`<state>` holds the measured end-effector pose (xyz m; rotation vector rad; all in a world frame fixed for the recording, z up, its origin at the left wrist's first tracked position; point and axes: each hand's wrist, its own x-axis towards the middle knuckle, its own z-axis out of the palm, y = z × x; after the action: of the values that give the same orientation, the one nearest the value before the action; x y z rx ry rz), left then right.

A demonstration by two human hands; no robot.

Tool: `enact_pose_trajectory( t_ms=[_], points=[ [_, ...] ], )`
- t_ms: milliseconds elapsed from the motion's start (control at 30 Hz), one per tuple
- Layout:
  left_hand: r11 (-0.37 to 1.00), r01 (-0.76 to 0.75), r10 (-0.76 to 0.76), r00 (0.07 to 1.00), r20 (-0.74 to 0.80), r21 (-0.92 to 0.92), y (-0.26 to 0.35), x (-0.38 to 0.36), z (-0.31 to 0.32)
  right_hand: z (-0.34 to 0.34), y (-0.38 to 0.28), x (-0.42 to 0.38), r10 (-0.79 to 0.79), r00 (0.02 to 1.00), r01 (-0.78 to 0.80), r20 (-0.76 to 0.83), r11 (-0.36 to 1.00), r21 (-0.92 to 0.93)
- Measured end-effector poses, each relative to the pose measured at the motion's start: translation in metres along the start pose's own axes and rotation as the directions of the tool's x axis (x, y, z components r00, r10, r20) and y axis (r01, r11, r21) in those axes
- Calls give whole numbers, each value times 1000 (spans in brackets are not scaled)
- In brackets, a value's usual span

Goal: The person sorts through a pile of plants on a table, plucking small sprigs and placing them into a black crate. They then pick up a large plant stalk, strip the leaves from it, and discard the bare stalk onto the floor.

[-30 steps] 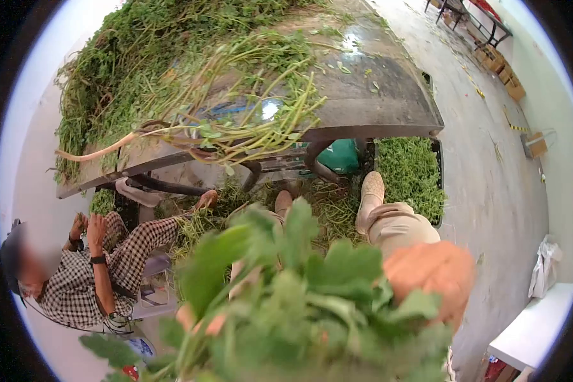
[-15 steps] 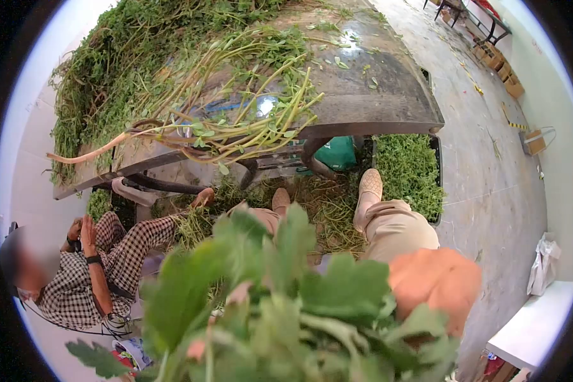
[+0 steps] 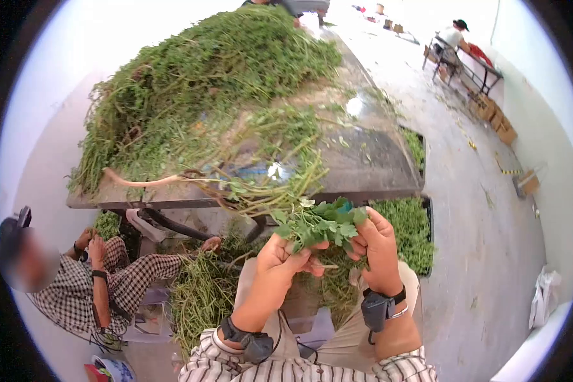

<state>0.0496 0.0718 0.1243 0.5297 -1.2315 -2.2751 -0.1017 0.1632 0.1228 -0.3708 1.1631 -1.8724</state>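
Both hands are raised over my lap around a small bunch of leafy green stems [image 3: 318, 224]. My left hand [image 3: 285, 258] has its fingers closed round the lower part of the bunch, with a short stem end sticking out to the right. At the bunch's right side, my right hand [image 3: 377, 245] pinches leaves between thumb and fingers. Just beyond the hands, long loose stems [image 3: 299, 184] lie over the front edge of the dark table [image 3: 363, 172].
A big heap of greens [image 3: 216, 70] covers the table's left and back. Crates of greens [image 3: 404, 232] stand below at right. A co-worker [image 3: 76, 280] in checked clothes sits at left beside a stem pile [image 3: 204, 293]. Another person [image 3: 452, 38] sits far right, near cardboard boxes [image 3: 493, 118].
The greens that blurred across the near view are now lower and further from the camera, held between both hands. The view has tilted up, showing more of the heap and the far person.
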Motion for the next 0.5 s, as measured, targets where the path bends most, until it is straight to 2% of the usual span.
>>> enact_pose_trajectory(
  t_ms=[100, 133, 200, 333, 400, 500],
  points=[
    [934, -190, 232, 967, -109, 301, 0, 2, -3, -1, 8, 7, -33, 999, 32, 2, 998, 62],
    [932, -199, 242, 964, -112, 302, 1, 0, -7, -3, 9, 8, -35, 999, 34, 13, 998, 60],
    [753, -237, 327, 944, -36, 614, 5, -5, -15, -6, 12, 10, -58, 998, 58, 16, 998, 14],
    [736, -228, 344, 937, -63, 637, 14, -11, -15, -13, 13, 11, -91, 995, 91, 37, 996, 9],
    [831, -205, 310, 942, -125, 516, 20, -16, -9, -18, 13, 13, -100, 994, 100, 41, 995, 10],
    [809, -223, 347, 928, -137, 544, 18, -22, -5, -21, 12, 12, -140, 990, 140, 31, 990, -21]
  ],
)
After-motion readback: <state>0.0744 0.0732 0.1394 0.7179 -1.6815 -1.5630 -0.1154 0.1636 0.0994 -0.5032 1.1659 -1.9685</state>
